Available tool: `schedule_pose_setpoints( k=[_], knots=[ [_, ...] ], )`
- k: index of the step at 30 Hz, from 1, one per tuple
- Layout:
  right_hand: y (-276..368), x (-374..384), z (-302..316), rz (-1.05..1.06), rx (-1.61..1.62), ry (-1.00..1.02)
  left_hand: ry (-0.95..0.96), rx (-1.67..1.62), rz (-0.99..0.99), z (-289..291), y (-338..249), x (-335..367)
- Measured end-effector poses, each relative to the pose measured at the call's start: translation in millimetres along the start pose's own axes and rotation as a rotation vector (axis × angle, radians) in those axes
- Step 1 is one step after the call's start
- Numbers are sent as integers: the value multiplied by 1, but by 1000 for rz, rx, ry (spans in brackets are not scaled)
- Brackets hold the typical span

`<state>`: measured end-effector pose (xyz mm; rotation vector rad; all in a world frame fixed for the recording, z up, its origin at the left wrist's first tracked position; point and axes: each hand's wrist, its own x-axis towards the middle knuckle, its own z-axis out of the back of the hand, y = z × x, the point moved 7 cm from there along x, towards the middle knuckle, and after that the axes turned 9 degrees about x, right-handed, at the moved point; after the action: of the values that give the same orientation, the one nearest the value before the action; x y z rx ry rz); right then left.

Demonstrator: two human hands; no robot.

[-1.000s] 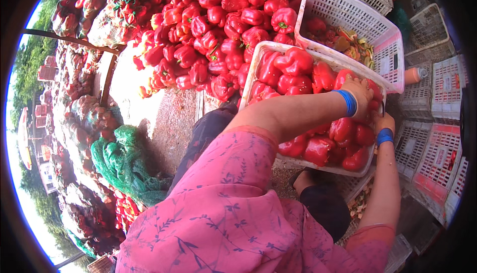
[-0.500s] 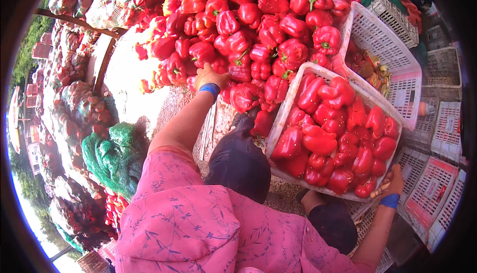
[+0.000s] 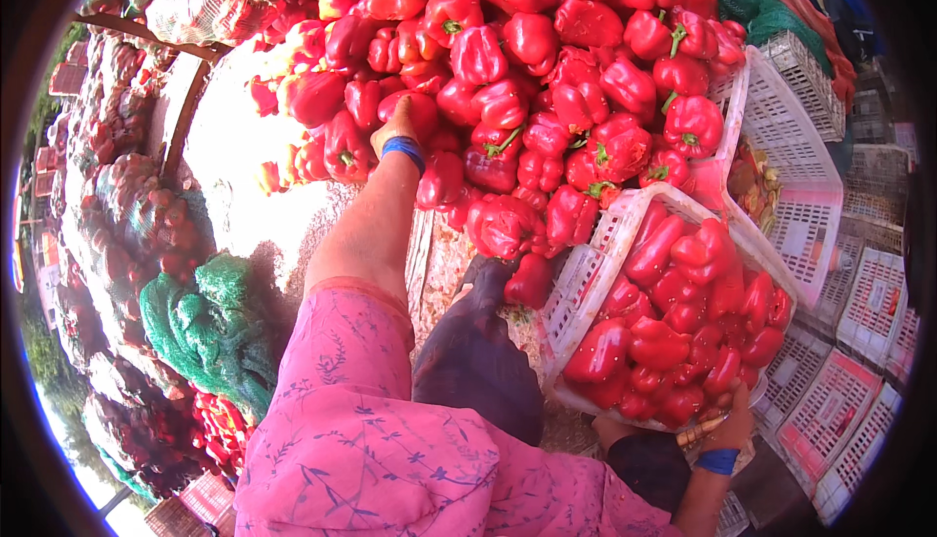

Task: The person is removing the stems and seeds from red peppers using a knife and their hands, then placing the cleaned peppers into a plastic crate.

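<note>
My left hand (image 3: 393, 133), with a blue band at the wrist, is on a red bell pepper (image 3: 418, 113) at the near side of a big heap of red peppers (image 3: 532, 39). Its fingers curl against that pepper, partly hidden. On the right, a white plastic crate (image 3: 574, 288) full of red peppers (image 3: 673, 342) is tilted, its far-left inner wall bare. My right hand (image 3: 730, 428), also blue-banded, grips the crate's near-right corner. A thin tan object (image 3: 699, 431) shows by its fingers; I cannot make out what it is.
A pale crate (image 3: 781, 185) with scraps in it stands behind the full one. More crates (image 3: 830, 391) line the right. Green netting (image 3: 210, 327) and net sacks of peppers (image 3: 146, 205) lie at left. My dark-clothed knee (image 3: 478, 342) is between the heap and crate.
My left hand has reached farther into the heap, onto a pepper. My right hand and the crate have come nearer, and the crate has tilted, uncovering its far-left inner wall.
</note>
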<state>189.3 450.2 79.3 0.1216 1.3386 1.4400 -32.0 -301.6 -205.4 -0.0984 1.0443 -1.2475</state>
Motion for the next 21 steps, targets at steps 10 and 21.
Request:
schedule_pose_setpoints(
  k=[10,21],
  knots=[
    [2,-40,-63,87,-77,80,65,-343,-46,1,-11,-30],
    [33,-107,-102,228,3,462,1199,-399,-557,75,-84,-294]
  ],
)
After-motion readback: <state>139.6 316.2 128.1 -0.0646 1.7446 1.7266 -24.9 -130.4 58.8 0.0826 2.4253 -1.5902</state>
